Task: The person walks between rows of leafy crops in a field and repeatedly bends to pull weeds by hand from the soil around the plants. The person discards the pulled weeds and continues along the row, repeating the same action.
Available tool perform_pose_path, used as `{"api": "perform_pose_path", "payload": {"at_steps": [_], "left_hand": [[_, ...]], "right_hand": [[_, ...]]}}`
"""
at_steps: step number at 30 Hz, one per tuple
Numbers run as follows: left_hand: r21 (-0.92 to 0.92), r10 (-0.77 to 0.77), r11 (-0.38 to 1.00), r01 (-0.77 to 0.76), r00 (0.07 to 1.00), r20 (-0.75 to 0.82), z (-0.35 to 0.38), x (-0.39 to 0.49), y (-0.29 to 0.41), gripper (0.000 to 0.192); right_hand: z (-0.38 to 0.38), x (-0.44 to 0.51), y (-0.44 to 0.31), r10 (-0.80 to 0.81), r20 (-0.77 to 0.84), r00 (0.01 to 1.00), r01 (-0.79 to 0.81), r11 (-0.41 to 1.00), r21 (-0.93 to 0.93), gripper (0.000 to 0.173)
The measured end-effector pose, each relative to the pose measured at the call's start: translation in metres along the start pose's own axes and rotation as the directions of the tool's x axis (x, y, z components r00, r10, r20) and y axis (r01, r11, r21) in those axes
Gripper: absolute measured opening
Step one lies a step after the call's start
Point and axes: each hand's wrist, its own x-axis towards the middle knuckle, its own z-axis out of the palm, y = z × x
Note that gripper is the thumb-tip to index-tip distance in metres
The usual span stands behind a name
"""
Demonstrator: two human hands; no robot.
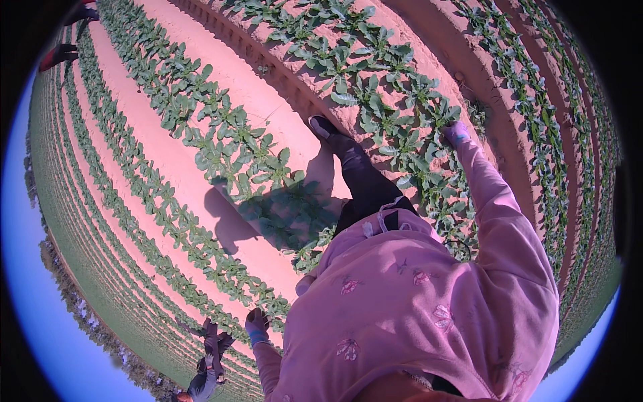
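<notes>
My right hand [454,133], in a light glove with a teal band at the wrist, reaches out at the right. It touches the leaves of a leafy green plant [444,113] at the edge of a crop bed; its fingers are partly hidden, so a grip cannot be made out. On the lower left, my left hand [257,323] hangs low, gloved with dark fingers and a blue band at the wrist. Behind it in the view lies a row of green plants [271,304]. Whether it holds anything is not visible.
Long plant rows [221,120] run across reddish soil, with a furrow [281,75] between beds. My dark shoe [323,126] stands in the furrow. One person [208,357] bends at the lower left; others are partly visible at the upper left [58,56].
</notes>
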Motion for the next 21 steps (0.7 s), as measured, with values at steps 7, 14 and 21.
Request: {"api": "perform_pose_path", "payload": {"at_steps": [7,14,21], "left_hand": [[0.298,0.14,0.938,-0.176,0.981,0.137,0.087,0.03,0.293,0.032],[0.291,0.181,0.93,-0.225,0.969,0.17,0.222,0.106,0.364,0.026],[0.415,0.068,0.869,-0.271,0.894,0.442,0.395,0.282,0.283,0.024]], "right_hand": [[0.094,0.1,-0.069,0.077,0.057,0.995,-0.082,0.991,0.105,0.023],[0.206,0.275,-0.078,0.329,0.229,0.916,-0.345,0.938,0.034,0.043],[0.261,0.342,-0.036,0.078,-0.067,0.995,-0.102,0.727,-0.679,0.048]]}}
